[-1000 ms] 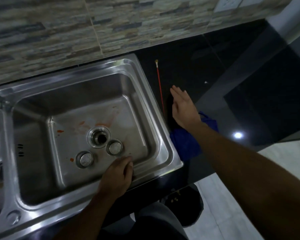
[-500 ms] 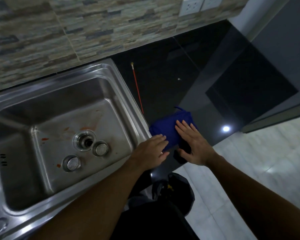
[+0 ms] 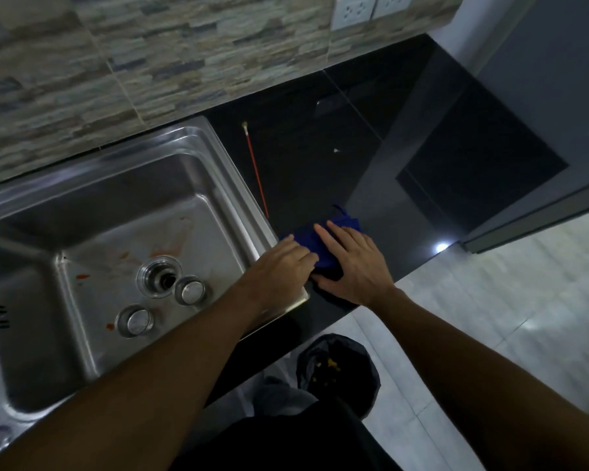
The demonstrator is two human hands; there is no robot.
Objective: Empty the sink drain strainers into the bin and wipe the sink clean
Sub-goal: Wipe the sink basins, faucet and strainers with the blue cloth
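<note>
On my feed, both hands are at the blue cloth point(image 3: 320, 244), a soft, crumpled fabric lying on the glossy black surface point(image 3: 306, 158) just beside the sink's right rim. My right hand point(image 3: 354, 266) lies flat on it, fingers straight and slightly spread, gripping nothing. My left hand point(image 3: 283, 266) sits over the rim's corner with fingers bent and tips on the cloth's near edge; I can't tell whether they pinch it.

The stainless steel sink point(image 3: 170, 141) is a brushed rectangular basin with orange-red smears point(image 3: 82, 277) on its floor. Two round metal strainers point(image 3: 189, 290) point(image 3: 136, 321) sit on that floor near the open drain hole point(image 3: 159, 277).

A thin red stick point(image 3: 257, 175) lies on the surface alongside the sink. Down on the pale tiled floor stands the round bin point(image 3: 368, 372), lined in black, with yellowish scraps inside. The wall behind is rough stone-look tile point(image 3: 116, 62) with white sockets point(image 3: 352, 11).
</note>
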